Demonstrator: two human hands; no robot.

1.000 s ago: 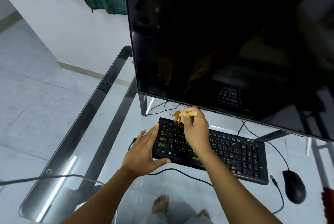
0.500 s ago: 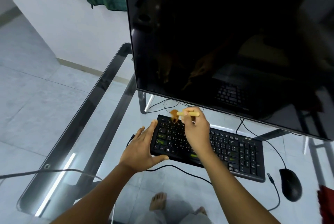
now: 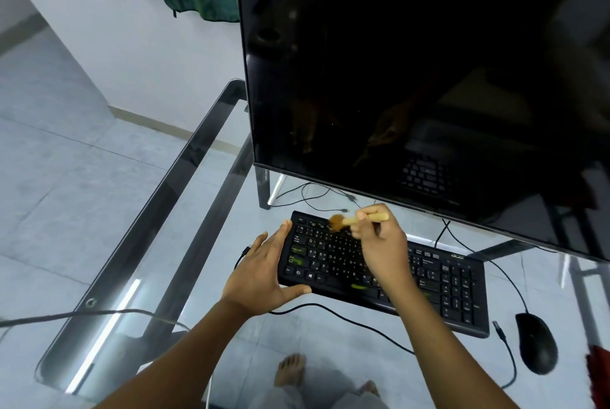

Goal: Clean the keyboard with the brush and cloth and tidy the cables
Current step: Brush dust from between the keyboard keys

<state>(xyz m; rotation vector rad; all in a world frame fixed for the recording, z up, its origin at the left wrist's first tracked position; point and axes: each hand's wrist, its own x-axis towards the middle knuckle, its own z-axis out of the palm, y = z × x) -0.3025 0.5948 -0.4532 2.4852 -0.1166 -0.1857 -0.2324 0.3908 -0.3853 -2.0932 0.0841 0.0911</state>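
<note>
A: Gripping the brush (image 3: 350,220) by its pale wooden handle, the right hand (image 3: 384,248) hovers over the keyboard (image 3: 439,283), bristles down at the top-left keys.

B: And the left hand (image 3: 260,271)?

A: Spread flat at the keyboard's nine o'clock end, fingers along the edge and thumb against the front, bracing it and grasping nothing.

B: Where are the cables?

A: One black cable (image 3: 346,319) trails from under the left hand toward five o'clock. At the keyboard's four o'clock lies the mouse (image 3: 536,342), its cord looping beside it. More wires lie at twelve o'clock, under the monitor (image 3: 412,78), all on the glass table (image 3: 138,243).
</note>
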